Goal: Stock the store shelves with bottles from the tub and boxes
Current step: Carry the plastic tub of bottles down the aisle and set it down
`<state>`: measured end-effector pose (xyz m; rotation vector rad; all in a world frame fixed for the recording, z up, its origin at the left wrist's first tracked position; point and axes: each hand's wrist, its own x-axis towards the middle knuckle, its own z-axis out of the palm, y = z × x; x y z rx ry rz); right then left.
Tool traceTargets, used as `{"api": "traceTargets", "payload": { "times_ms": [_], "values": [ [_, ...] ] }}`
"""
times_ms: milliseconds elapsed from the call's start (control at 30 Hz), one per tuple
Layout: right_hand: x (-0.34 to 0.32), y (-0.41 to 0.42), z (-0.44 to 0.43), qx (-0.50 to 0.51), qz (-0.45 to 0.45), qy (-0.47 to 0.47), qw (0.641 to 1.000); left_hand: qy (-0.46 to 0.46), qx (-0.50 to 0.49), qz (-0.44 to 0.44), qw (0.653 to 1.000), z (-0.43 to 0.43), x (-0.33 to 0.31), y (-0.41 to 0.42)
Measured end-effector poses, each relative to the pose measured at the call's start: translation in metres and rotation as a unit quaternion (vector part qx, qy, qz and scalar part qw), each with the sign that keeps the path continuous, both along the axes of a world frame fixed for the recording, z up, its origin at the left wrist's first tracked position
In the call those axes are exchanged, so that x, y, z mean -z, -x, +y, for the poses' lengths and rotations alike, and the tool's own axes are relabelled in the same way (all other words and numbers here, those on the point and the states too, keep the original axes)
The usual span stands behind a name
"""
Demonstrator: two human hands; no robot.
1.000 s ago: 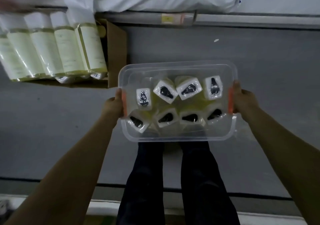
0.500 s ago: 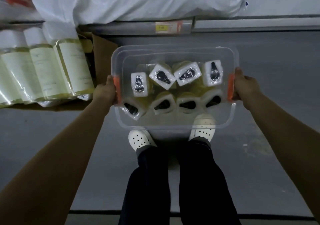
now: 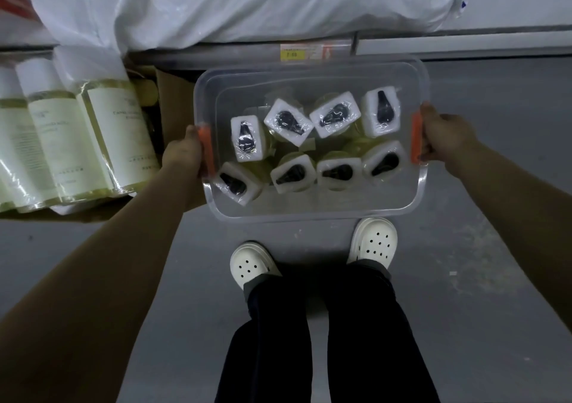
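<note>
Left hand and right hand each grip one end of the single tub holding eight bottles

a shop aisle: shelf edge with price tag, boxed bottles.

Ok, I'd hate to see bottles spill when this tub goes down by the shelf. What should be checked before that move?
1. Left hand grips the tub's left orange handle: ok.
2. Right hand grips the right orange handle: ok.
3. Bottles all inside the tub's rim: ok.
4. Tub held level: cannot tell from overhead.
5. Shelf space straight ahead free: not ok, a white plastic bag lies there.
</note>
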<state>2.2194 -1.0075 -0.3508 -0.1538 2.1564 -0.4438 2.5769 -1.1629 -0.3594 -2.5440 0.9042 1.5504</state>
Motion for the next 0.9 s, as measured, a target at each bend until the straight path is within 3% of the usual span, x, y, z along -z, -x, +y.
{"api": "traceTargets", "payload": {
  "times_ms": [500, 800, 900],
  "values": [
    [0.022, 0.012, 0.003, 0.026, 0.029, 0.000, 0.999, 0.008, -0.034, -0.006, 0.999, -0.011, 0.030, 0.017],
    [0.014, 0.005, 0.006, -0.019, 0.032, -0.041, 0.998, 0.020, -0.069, 0.106, 0.992, 0.009, 0.002, 0.014],
    [0.005, -0.014, 0.013, -0.095, 0.075, -0.047, 0.992, 0.107, 0.111, 0.036, 0.987, 0.022, -0.013, 0.019]
  ]
}}
